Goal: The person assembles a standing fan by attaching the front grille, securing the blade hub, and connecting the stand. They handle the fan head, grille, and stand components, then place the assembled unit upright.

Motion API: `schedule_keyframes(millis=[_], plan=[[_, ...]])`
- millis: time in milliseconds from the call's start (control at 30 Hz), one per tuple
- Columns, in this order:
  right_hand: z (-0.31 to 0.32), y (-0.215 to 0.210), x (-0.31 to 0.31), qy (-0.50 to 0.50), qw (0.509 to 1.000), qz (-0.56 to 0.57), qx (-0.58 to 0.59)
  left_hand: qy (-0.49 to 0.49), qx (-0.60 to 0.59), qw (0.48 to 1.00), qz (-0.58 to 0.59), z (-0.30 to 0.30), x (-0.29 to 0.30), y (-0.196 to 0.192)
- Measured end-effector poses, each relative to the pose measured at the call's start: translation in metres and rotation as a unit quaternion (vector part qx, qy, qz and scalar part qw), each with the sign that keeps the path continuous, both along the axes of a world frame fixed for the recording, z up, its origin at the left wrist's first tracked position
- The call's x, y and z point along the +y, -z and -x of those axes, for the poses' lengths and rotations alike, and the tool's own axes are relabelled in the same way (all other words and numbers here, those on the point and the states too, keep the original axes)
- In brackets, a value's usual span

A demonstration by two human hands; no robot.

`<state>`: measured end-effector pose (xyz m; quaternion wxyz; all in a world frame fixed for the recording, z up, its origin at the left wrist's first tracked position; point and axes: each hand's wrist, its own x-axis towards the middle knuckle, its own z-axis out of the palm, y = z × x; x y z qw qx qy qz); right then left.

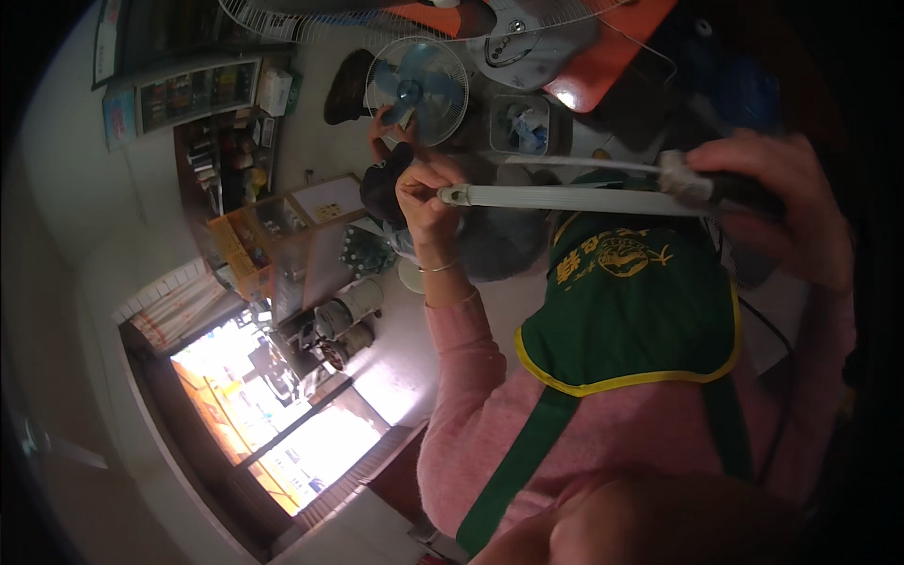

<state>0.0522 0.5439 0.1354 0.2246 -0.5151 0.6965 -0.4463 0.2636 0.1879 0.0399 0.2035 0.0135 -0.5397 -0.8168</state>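
A long, pale bar (574, 198) runs almost level across the upper middle of the view, in front of the wearer's chest and just above the bib of the green apron (626, 353). It is slim, straight and whitish grey, with fine grooves along its length; its left end is rounded, like a small cap with a hole through it. The left hand (428, 200) is clamped on that capped end, thumb and fingers closed together around it, and a thin bracelet (436, 269) circles the wrist below the cuff of the pink sleeve (463, 348).

The right hand (786, 202) is wrapped round a black-handled tool (749, 192). A light, blocky collar sits at the front of its handle, and a thin, pale shaft stretches leftward from there, just above the bar and nearly parallel to it. This side is dim and blurred by motion, so whether the collar touches the bar's right end cannot be made out.

Beyond the hands, a co-worker in a dark cap (379, 193) bends close to a fan (414, 89) with blue blades and a round wire guard, hands raised at its lower edge. To the right of that fan stands a see-through bin (496, 139) with pale blue scraps inside, and farther up lies a bright orange panel (603, 61).
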Motion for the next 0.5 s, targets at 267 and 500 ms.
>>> schedule_keyframes(millis=[267, 500], plan=[[-0.033, -0.054, -0.032, 0.012, 0.966, 0.048, 0.254, 0.04, 0.035, 0.998, -0.024, -0.015, 0.004, 0.007], [-0.038, -0.073, -0.051, -0.055, 0.965, 0.058, 0.25, 0.023, 0.044, 0.998, -0.036, -0.025, 0.008, 0.009]])
